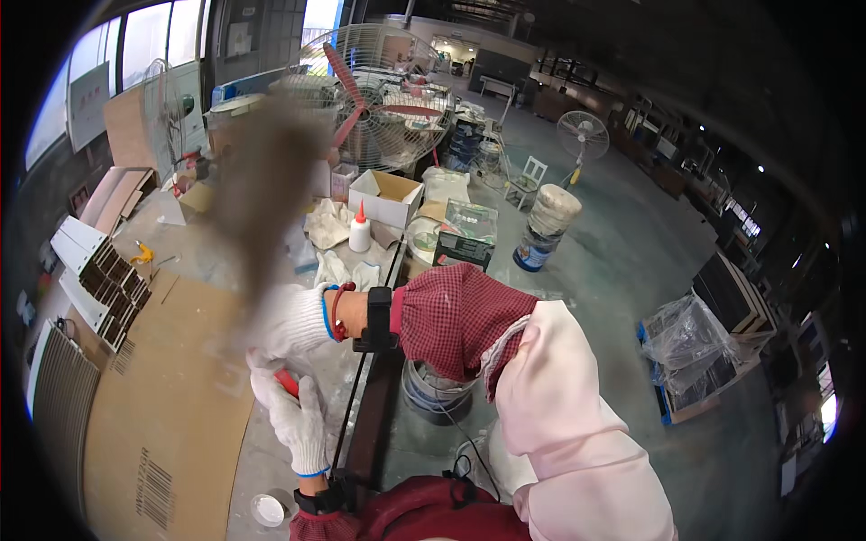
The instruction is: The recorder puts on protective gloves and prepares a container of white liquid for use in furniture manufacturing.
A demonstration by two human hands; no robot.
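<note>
My left hand (293, 410), in a white knitted glove, is closed around a small red thing (287, 382) whose kind I cannot make out. Just above it is my gloved right hand (298, 317), its fingers partly hidden. From there a long brown strip-shaped thing (271, 194) rises very close to the view, too blurred to name. My right hand appears closed on its lower end. Both hands are over the worktable (248, 469), beside a large flat sheet of cardboard (176, 388).
Beyond my hands stand a white bottle with a red tip (360, 236), an open white box (386, 200) and cloths (328, 225). Stacked panels (104, 287) line the table's left. A large caged fan (361, 104) stands behind. On the floor are a bucket (435, 394) and a wrapped pallet load (699, 343).
</note>
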